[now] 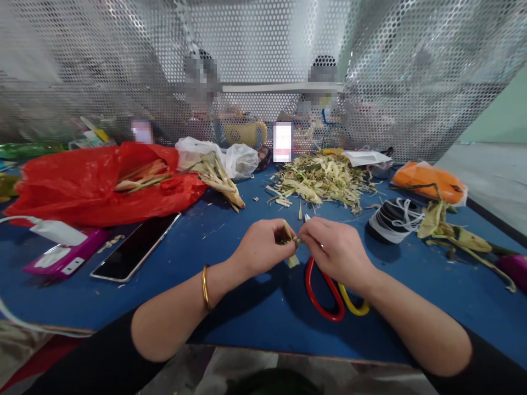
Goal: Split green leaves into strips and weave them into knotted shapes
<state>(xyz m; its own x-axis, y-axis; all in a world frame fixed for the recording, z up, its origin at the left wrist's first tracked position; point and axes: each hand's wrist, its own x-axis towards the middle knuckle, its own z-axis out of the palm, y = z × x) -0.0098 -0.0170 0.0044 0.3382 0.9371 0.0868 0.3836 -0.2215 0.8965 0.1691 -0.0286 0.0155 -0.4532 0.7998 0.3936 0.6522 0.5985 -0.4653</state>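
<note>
My left hand [263, 245] is closed in a pinch around a small strip of pale green-yellow husk [293, 260], which sticks out above and below the fingers. Close against it, my right hand [334, 247] pinches the strip's right end, its fingertips almost meeting the left ones. Beneath the right hand are scissors [325, 299] with one red and one yellow handle loop; a bit of their metal tip shows past the knuckles. Whether the scissors lie on the table or are partly gripped, I cannot tell. A gold bangle circles my left wrist.
A heap of shredded husk [325, 178] lies beyond my hands. Leftward are a red plastic bag [82, 184], a husk bundle [222, 184], a phone [138, 247] and a purple power strip [68, 255]. Rightward sit a cord spool [391, 222] and dried leaves [457, 233]. Perforated metal [263, 49] stands behind.
</note>
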